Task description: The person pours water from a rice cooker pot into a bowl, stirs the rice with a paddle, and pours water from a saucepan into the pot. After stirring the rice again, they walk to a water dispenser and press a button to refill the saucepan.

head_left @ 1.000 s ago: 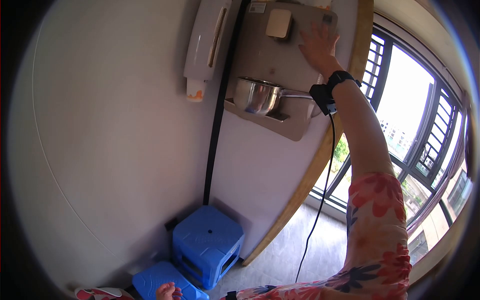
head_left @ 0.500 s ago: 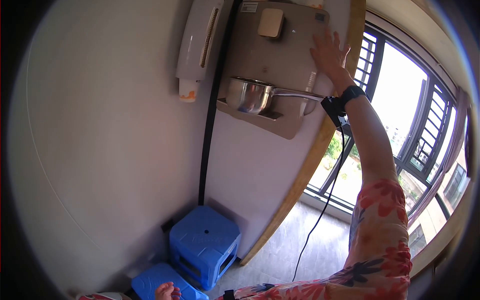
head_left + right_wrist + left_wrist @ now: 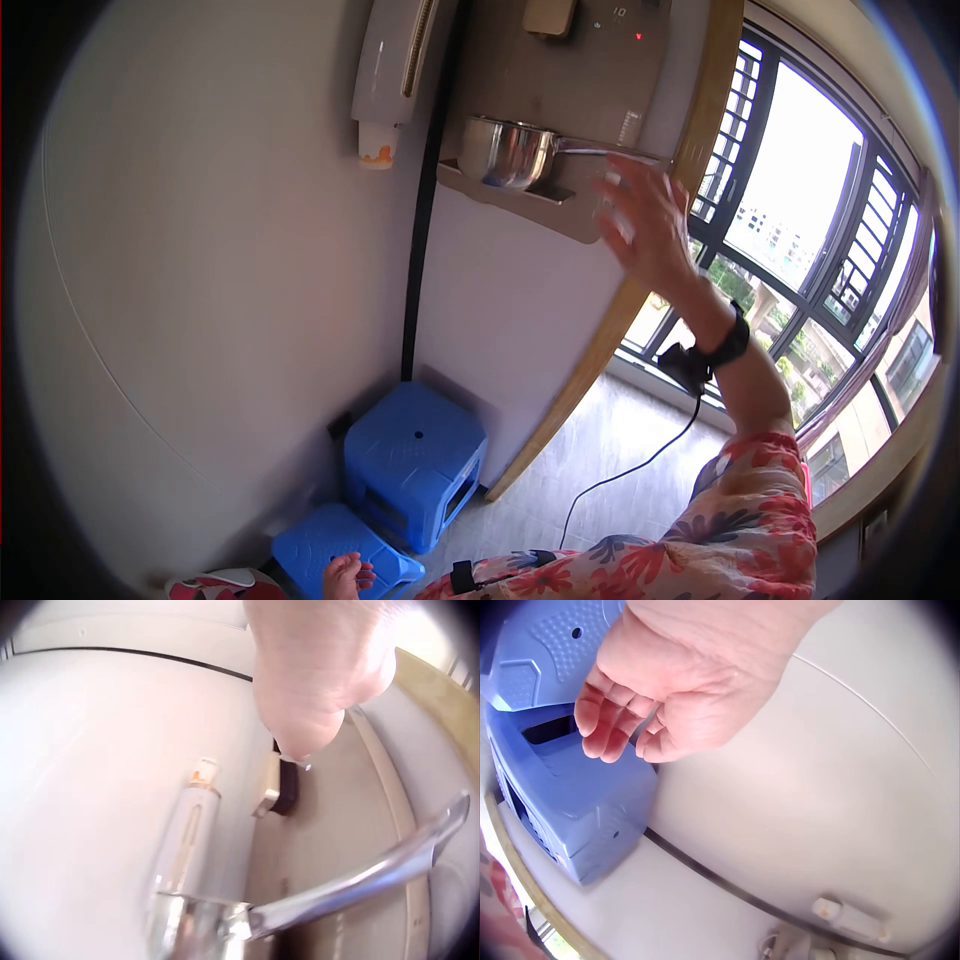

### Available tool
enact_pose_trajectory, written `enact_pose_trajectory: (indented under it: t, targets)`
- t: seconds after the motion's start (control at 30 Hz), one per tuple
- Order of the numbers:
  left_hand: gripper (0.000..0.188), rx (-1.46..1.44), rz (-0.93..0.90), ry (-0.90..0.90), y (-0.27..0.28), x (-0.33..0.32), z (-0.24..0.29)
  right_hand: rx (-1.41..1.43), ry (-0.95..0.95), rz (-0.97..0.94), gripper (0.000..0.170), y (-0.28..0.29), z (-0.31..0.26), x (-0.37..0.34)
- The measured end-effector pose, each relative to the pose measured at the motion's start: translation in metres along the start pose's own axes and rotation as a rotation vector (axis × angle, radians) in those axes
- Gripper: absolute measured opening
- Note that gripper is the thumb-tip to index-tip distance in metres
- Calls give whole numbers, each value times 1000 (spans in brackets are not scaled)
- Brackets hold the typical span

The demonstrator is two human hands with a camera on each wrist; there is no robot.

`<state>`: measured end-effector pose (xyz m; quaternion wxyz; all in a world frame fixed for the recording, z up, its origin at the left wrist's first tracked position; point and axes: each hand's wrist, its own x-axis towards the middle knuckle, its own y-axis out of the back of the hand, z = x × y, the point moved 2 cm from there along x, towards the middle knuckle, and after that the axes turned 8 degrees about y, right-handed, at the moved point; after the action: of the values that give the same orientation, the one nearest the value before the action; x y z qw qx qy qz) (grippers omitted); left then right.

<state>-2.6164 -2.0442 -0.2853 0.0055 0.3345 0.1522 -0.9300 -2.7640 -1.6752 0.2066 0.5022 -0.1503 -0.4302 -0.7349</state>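
Observation:
A steel saucepan [image 3: 507, 155] sits on the small drip tray [image 3: 560, 197] of a beige wall-mounted water dispenser [image 3: 590, 95], beneath its boxy spout [image 3: 549, 16]. Lit marks and a red light show on the dispenser's panel. Just below the pan's long handle [image 3: 352, 889] is my right hand [image 3: 650, 225], blurred, its fingers loosely bent and apart. In the right wrist view its palm side is above the handle, fingers mostly hidden, holding nothing. Low down, my left hand [image 3: 690, 686] hangs idle with slack fingers in front of the blue stools.
Left of the dispenser hangs a cup holder [image 3: 392, 60] with a paper cup [image 3: 377, 145] at its bottom. Two blue plastic stools [image 3: 415, 435] stand in the corner below. A cable [image 3: 630, 465] runs down from my right wrist camera; windows [image 3: 790, 190] are at right.
My right hand has come off the upper right of the dispenser panel and moved down beside the pan handle. Digits and a red light have appeared on the panel. The pan stays on its tray.

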Motion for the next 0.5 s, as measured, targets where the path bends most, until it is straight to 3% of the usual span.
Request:
enact_pose_trajectory:
  t: [0.13, 0.3, 0.4, 0.43, 0.5]
  targets:
    - [19, 10, -1, 107, 17, 36, -35, 375, -85, -435, 26, -14, -90, -120]
    - [16, 61, -89, 278, 6, 47, -46, 406, -762, -1124, 28, -39, -134, -355]
    - [16, 172, -144, 384, -6, 56, -54, 316, -1119, -1519, 32, 9, -156, -475]
    - [16, 204, -154, 416, -11, 59, -57, 314, -1156, -1549, 32, 30, -163, -500]
    - [16, 273, -211, 442, -21, 61, -60, 249, -1463, -1753, 34, 78, -180, -550]
